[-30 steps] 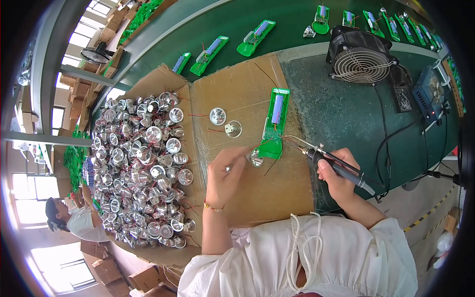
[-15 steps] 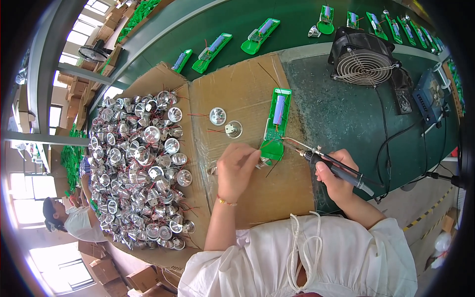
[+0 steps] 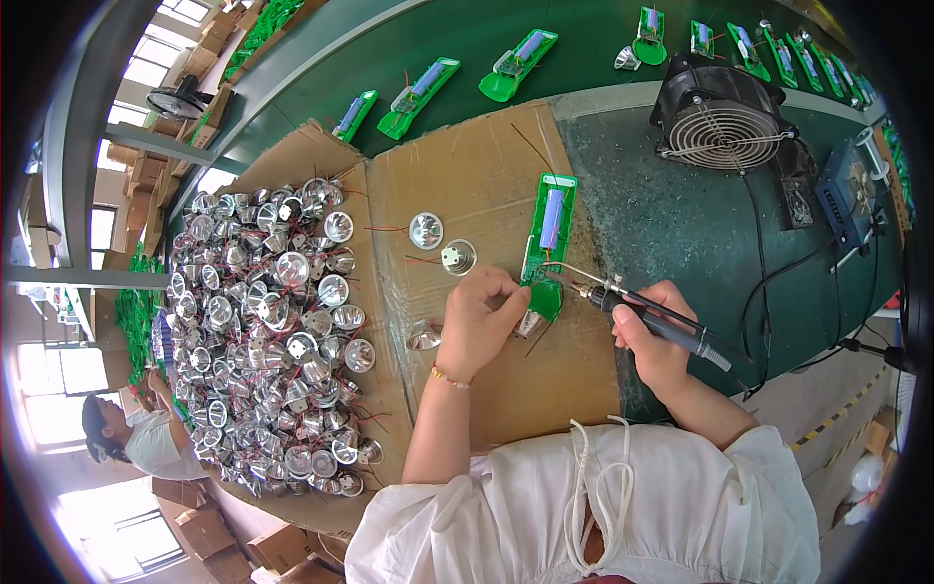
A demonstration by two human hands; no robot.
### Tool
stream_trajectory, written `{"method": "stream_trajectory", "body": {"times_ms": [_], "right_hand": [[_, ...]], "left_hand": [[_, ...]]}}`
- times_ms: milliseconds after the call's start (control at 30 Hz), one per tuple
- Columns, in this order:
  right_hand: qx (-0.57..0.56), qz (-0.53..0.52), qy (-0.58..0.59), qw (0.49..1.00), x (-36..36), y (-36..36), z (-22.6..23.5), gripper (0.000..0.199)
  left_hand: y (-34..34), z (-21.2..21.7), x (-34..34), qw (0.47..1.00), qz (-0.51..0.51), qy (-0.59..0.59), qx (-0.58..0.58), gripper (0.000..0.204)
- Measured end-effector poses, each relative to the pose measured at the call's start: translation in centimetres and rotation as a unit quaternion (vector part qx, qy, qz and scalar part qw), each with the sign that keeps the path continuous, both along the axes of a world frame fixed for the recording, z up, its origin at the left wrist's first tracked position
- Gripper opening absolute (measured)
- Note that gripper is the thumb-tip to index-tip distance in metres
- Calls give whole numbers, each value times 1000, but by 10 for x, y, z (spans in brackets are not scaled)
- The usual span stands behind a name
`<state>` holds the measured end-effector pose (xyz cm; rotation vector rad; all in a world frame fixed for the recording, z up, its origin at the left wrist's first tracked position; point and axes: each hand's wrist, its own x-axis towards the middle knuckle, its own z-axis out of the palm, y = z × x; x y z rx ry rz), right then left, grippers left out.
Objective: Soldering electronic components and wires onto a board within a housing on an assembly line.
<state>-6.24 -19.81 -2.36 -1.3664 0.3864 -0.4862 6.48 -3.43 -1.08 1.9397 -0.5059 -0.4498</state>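
A green plastic housing (image 3: 545, 302) lies on the cardboard with a purple cylindrical battery (image 3: 552, 219) and a small circuit board (image 3: 538, 273) in it. My right hand (image 3: 657, 336) grips a soldering iron (image 3: 657, 329) with a thin metal feed tube along it; the tip is over the board. My left hand (image 3: 484, 321) is pinched at the board's left edge on what looks like a thin wire, mostly hidden by the fingers. A silvery reflector cup (image 3: 528, 324) sits partly behind those fingertips, against the housing's lower end. Another reflector cup (image 3: 423, 337) lies beside my left wrist.
Two loose reflector cups, one shiny side up (image 3: 426, 232) and one base up (image 3: 458, 258), lie beyond my left hand. A big heap of reflector cups (image 3: 277, 341) covers the left. A fan (image 3: 722, 127) and blue soldering station (image 3: 846, 195) stand right. Several green housings (image 3: 420, 97) line the far belt.
My left hand has moved slightly right and up, closer to the board. The iron's tip has shifted slightly left and up over the board. The housing has barely moved.
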Motion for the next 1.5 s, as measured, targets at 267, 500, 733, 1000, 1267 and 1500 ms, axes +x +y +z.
{"method": "stream_trajectory", "body": {"times_ms": [267, 500, 733, 1000, 1267, 1500], "right_hand": [[12, 12, 21, 1000, 2, -1, -2, 16], [-9, -28, 5, 1000, -7, 1, 4, 15], [-41, -31, -9, 999, -16, -9, 3, 15], [-56, -79, 28, 995, -37, -42, -7, 17], [-51, -63, 60, 995, -38, -40, -29, 16], [-66, -40, 116, 990, -37, -57, 6, 19]], "left_hand": [[1, 2, 3, 999, -13, 38, -8, 13], [3, -1, 5, 999, -26, 32, -7, 14], [3, -1, 5, 1000, -12, 6, 25, 14], [-24, 8, 15, 972, -76, -127, 184, 18], [-167, -4, 161, 978, -14, -139, 154, 18], [-186, -16, 221, 895, -5, -408, 180, 40]]}}
